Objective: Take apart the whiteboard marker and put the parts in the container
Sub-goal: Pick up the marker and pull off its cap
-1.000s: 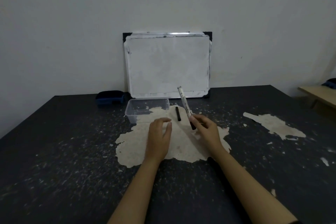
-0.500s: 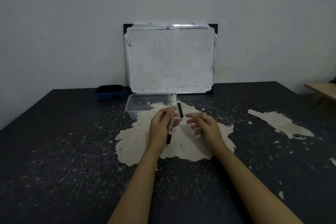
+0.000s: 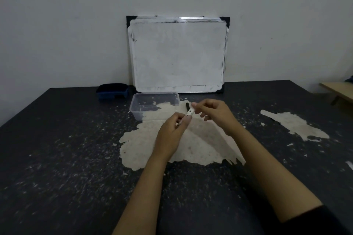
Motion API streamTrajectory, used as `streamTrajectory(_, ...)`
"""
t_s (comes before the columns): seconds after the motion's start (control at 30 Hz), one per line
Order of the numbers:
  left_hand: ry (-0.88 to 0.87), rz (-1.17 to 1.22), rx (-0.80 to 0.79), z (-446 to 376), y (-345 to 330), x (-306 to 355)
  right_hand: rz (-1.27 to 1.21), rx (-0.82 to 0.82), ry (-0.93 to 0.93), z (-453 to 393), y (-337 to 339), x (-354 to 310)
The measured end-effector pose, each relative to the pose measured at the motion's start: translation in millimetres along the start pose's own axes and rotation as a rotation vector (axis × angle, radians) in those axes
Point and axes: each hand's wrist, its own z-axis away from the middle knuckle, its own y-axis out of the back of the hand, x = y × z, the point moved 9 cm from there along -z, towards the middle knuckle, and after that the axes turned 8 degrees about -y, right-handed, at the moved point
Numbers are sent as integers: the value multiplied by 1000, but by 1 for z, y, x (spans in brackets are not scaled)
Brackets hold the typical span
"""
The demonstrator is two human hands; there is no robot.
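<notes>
Hands: left hand (image 3: pixel 172 131) and right hand (image 3: pixel 215 114) grip marker (image 3: pixel 189 113).

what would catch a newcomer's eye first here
Both hands meet at the centre, the left hand and right hand gripping a white marker barrel between them. Just beyond it stands an empty clear plastic container, and a smudged whiteboard leans against the wall behind. Pale patches scar the dark table.
</notes>
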Motion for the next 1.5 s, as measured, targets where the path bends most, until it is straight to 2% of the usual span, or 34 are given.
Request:
streamTrajectory(0.1, -75, -149, -20, 0, 3, 4, 49, -34, 22, 0, -3, -1)
streamTrajectory(0.27, -161, -355, -10, 0, 8, 11, -8, 22, 72, 2, 0, 0)
streamTrajectory(0.47, -88, -346, -19, -1, 11, 2, -87, 102, 106, 7, -7, 9)
streamTrajectory(0.57, -19, -224, -59, -3, 9, -5, -83, 145, 128, 9, -9, 11)
streamTrajectory(0.67, 76, 29, -99, -3, 5, -9, -77, 166, 160, 12, -11, 8)
streamTrajectory(0.8, 305, 415, -298, 2, -8, -18, -104, 140, 230, 15, -10, -1)
streamTrajectory(0.9, 380, 499, -361, 6, -8, -18, -70, 101, 269, 17, -11, -7)
streamTrajectory(0.97, 285, 259, -299, 4, 1, -15, 18, 74, 241, 14, -13, -6)
streamTrajectory(1.07, 32, -349, -126, 0, 19, -1, 128, 114, 188, 10, -12, -3)
streamTrajectory(1.1, -31, -452, -71, -1, 23, 6, 121, 140, 180, 9, -10, -3)
streamTrajectory(1.17, -144, -549, -14, -1, 25, 17, 134, 153, 176, 10, -9, -1)
streamTrajectory(1.27, -285, -676, -17, 0, 17, 30, 203, 88, 159, 9, -18, 4)
streamTrajectory(1.37, -316, -656, -22, 2, 14, 33, 203, 85, 161, 8, -21, 0)
streamTrajectory(1.5, -314, -712, 45, 1, 16, 34, 51, 141, 145, 6, -23, -1)
